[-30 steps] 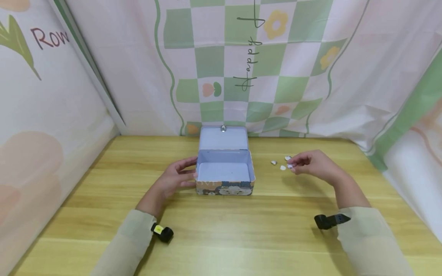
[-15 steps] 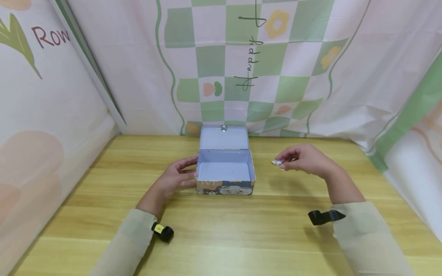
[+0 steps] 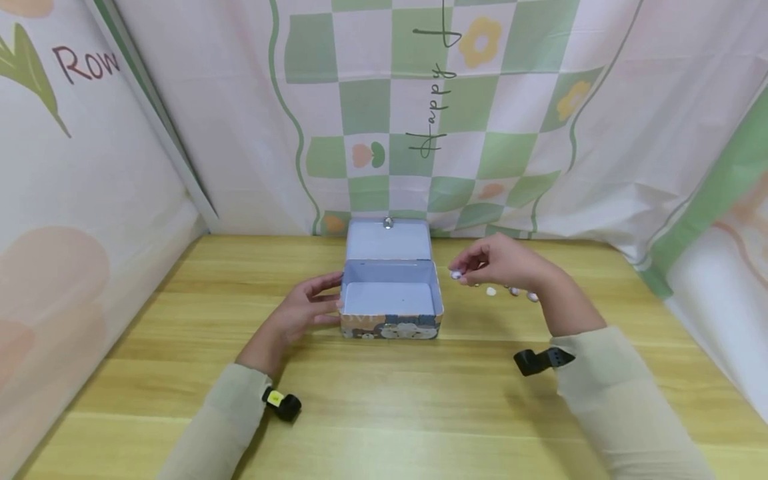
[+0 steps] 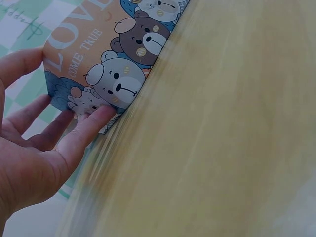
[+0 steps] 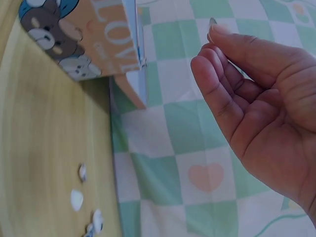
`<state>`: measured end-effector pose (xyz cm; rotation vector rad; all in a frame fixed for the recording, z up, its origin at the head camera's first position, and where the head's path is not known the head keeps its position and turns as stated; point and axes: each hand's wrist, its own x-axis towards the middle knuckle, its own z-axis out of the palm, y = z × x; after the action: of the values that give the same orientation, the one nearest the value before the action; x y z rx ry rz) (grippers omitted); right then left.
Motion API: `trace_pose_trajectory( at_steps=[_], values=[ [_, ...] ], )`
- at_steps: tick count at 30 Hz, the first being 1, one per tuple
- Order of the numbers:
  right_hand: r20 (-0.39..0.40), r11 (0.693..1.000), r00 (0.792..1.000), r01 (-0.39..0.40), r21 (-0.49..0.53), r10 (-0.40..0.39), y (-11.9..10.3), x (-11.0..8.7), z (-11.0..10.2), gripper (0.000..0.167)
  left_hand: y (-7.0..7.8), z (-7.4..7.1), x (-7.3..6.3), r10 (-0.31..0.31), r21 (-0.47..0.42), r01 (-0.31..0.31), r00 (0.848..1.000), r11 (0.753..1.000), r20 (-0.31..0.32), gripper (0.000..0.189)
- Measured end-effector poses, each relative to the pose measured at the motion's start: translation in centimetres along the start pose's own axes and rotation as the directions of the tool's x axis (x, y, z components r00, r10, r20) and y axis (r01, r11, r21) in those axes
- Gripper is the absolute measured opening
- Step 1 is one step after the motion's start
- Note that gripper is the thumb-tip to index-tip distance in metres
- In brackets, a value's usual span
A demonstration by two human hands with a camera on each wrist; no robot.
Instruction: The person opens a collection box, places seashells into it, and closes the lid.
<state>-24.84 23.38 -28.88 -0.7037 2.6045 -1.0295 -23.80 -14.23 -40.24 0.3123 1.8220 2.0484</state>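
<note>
An open hinged tin box [image 3: 390,327] with printed bears stands on the wooden table, its pale blue inside showing in the head view. My left hand [image 3: 309,307] touches the box's left side with spread, nearly straight fingers; the left wrist view shows these fingertips against the printed wall [image 4: 118,81]. To the right of the box, my right hand [image 3: 507,263] is raised and pinches a small whitish-purple shell [image 3: 456,274] between thumb and fingertips. Only a thin edge of that shell [image 5: 212,22] shows in the right wrist view.
Several small shells lie on the table right of the box, among them a flat white shell [image 3: 491,291] and a purplish one [image 3: 532,297]. The tin's raised lid [image 3: 389,241] leans back near the checkered curtain [image 3: 414,153] behind the table.
My right hand has picked up a shell and moved left with it, toward the box. More shells on the table show now behind it. The left hand and the box have stayed put.
</note>
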Motion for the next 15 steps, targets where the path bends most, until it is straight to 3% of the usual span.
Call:
trace_pose_trajectory(
  at_steps=[9,15],
  values=[
    [0.059,0.996,0.995,0.079,-0.051,-0.076,-1.9,2.2,0.4,0.02,0.0,0.0,0.0,-0.005,-0.008,0.005,1.0,1.0,-0.008,0.066],
    [0.098,0.995,0.992,0.081,-0.062,-0.074,-3.1,3.9,0.5,0.02,0.0,0.0,0.1,0.002,-0.012,-0.002,1.0,1.0,0.0,0.067]
  ],
)
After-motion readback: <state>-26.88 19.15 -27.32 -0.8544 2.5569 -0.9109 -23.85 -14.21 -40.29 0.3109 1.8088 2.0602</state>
